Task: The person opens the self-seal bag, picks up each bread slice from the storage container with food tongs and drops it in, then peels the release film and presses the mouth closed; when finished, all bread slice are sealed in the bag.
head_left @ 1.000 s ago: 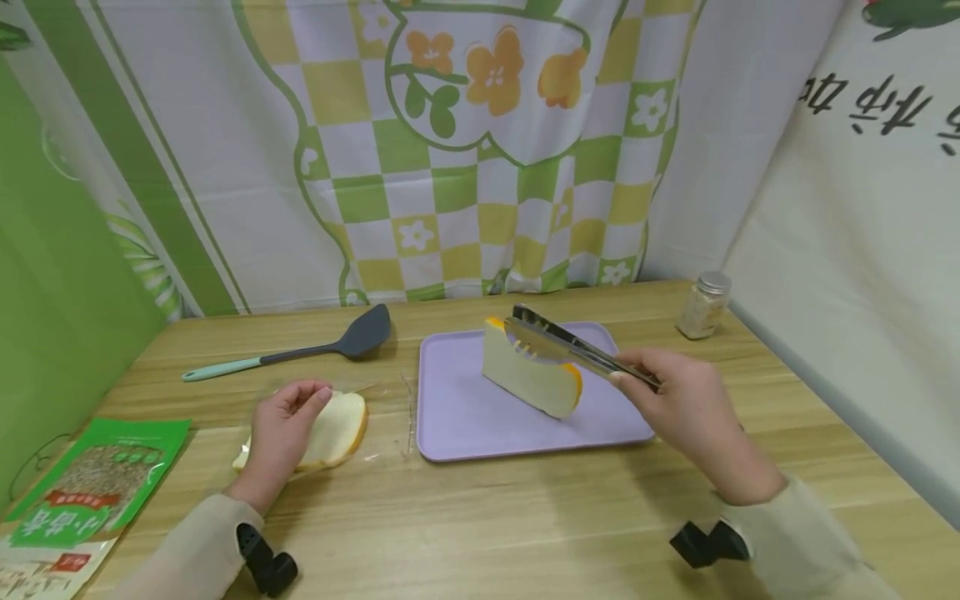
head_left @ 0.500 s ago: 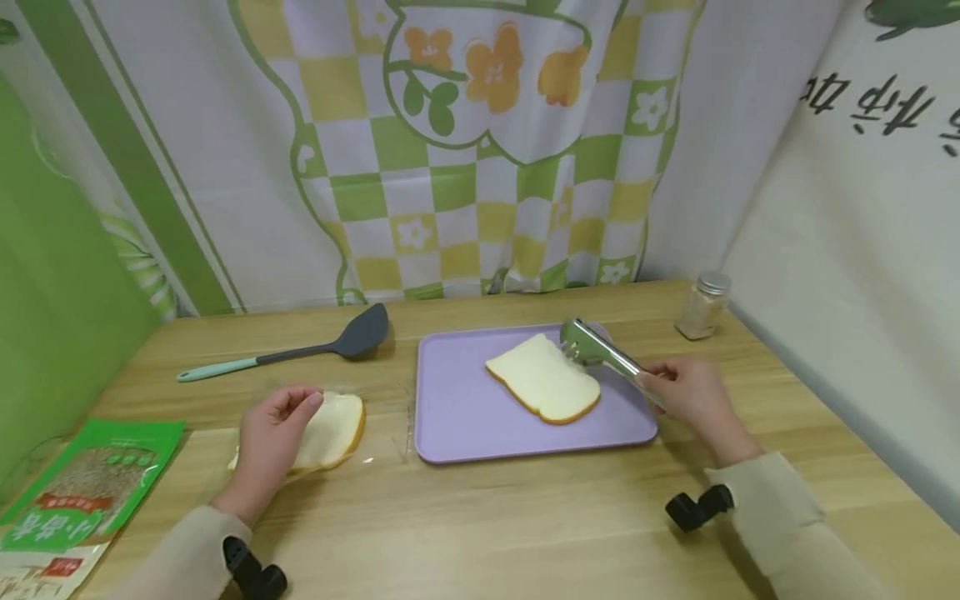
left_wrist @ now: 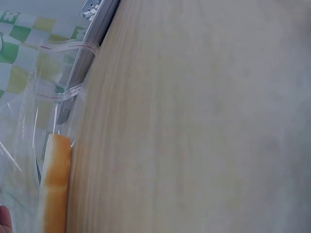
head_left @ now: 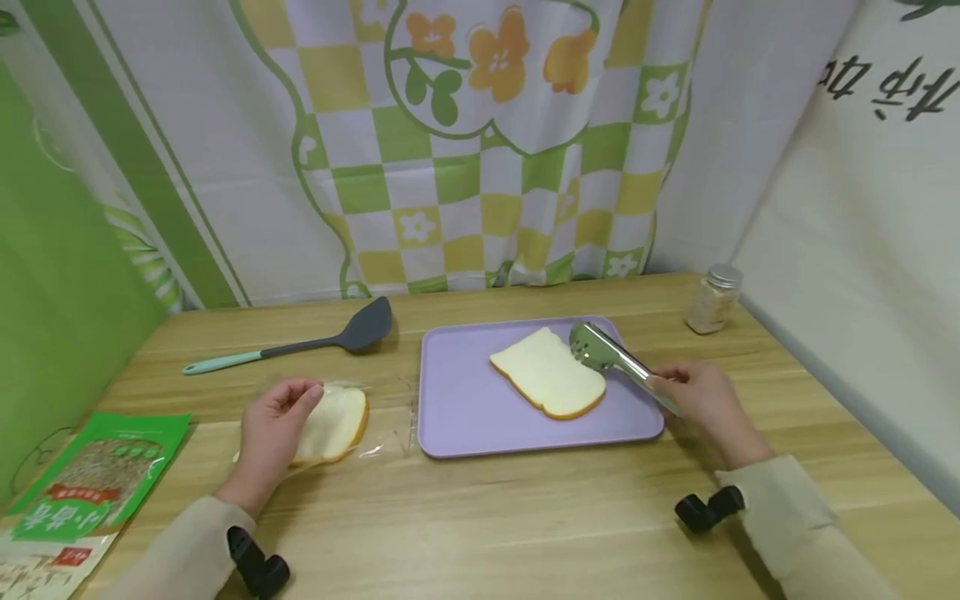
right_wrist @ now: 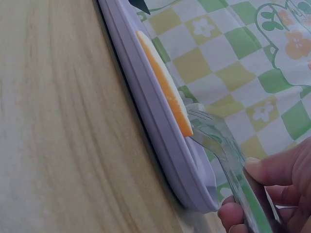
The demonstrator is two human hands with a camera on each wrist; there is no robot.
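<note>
In the head view a white bread slice (head_left: 551, 377) with a brown crust lies flat on a purple tray (head_left: 456, 417). My right hand (head_left: 703, 408) grips metal tongs (head_left: 633, 372), thumb on one side and fingers on the other. The tongs' tips sit right at the slice's upper right edge. On the left, my left hand (head_left: 272, 433) pinches the edge of a clear plastic bag (head_left: 386, 417) between thumb and fingers. Another bread slice (left_wrist: 56, 187) is inside that bag, partly hidden behind the hand in the head view.
Behind the bag lies a spatula (head_left: 363, 327) with a mint handle. A green seed packet (head_left: 105, 475) is at the left edge of the table. Toward the back right stands a small glass jar (head_left: 712, 302) with a metal lid. A checked curtain (head_left: 457, 179) hangs behind the table.
The slice stood on edge in the tongs over the tray; it now lies flat. The tongs have moved right, to its edge. My left hand stays at the bag.
</note>
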